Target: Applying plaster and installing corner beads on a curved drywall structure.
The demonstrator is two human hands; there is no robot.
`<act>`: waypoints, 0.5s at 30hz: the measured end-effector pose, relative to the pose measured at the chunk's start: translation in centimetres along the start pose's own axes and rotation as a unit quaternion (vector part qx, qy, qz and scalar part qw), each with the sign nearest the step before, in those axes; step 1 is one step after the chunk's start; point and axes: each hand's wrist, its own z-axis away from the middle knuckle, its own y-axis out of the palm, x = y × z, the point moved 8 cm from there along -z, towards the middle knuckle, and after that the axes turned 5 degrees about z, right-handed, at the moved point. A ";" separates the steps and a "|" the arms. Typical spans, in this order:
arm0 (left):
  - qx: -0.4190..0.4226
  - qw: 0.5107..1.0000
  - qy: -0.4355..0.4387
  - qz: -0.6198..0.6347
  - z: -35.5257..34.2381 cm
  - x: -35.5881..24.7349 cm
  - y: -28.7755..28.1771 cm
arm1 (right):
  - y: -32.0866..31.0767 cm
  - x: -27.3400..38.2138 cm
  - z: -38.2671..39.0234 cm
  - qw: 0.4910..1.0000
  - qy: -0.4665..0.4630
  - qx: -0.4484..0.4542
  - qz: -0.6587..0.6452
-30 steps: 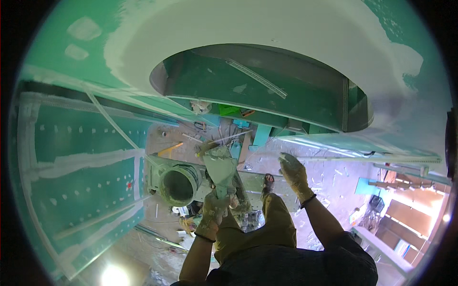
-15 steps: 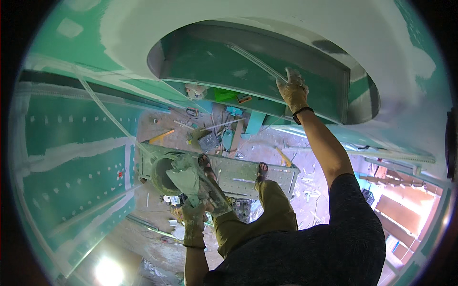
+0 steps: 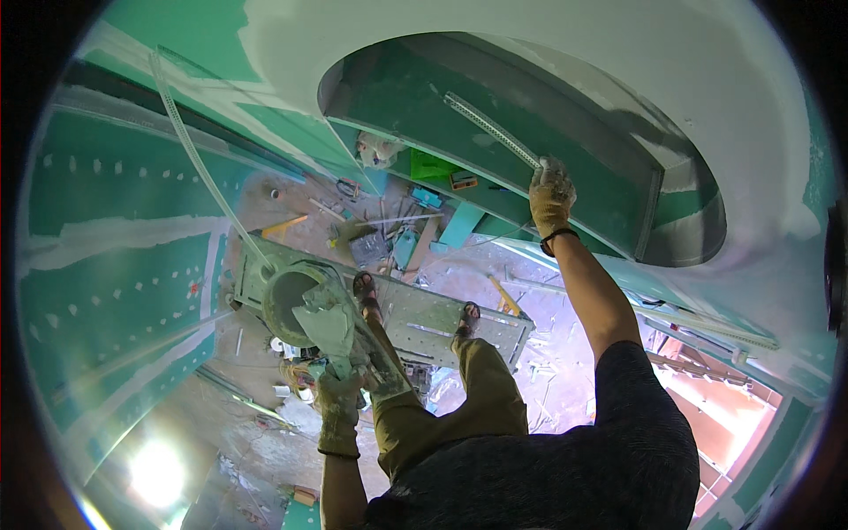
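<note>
My right hand (image 3: pixel 553 196), in a dusty glove, is closed around the lower end of a thin perforated corner bead (image 3: pixel 491 130). The bead slants up and left in front of an oval recess (image 3: pixel 530 115) lined with green board. Lower left, my gloved left hand (image 3: pixel 338 402) grips a putty knife (image 3: pixel 329 329) whose broad blade carries grey-green compound. A long flat trowel (image 3: pixel 382 358) lies alongside the knife, apparently in the same hand, though the fingers' hold on it is partly hidden. Beyond the blade, a round bucket (image 3: pixel 276 309) stands on the platform.
Both feet stand on a narrow perforated platform (image 3: pixel 424 325) above a littered floor. A long white strip (image 3: pixel 201 168) leans up from near the bucket. Green board walls (image 3: pixel 115 238) with filler patches rise at left. A plastic bag (image 3: pixel 378 150) and tools sit below the recess.
My view has turned slightly, shifting the recess right and the platform left. My right hand and the corner bead sit slightly lower in view; both hands keep their grip.
</note>
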 end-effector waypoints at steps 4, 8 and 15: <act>0.012 1.000 0.022 0.019 -0.5 -1.2 -0.1 | 0.9 -0.8 -0.2 0.994 0.024 0.103 0.011; 0.005 1.000 0.011 0.013 -0.9 -1.5 -0.4 | 0.9 -1.1 -0.7 0.992 -0.011 0.123 0.029; -0.012 0.994 -0.051 0.095 -1.6 0.3 -1.5 | 1.2 -1.1 -0.6 0.991 -0.070 0.114 -0.006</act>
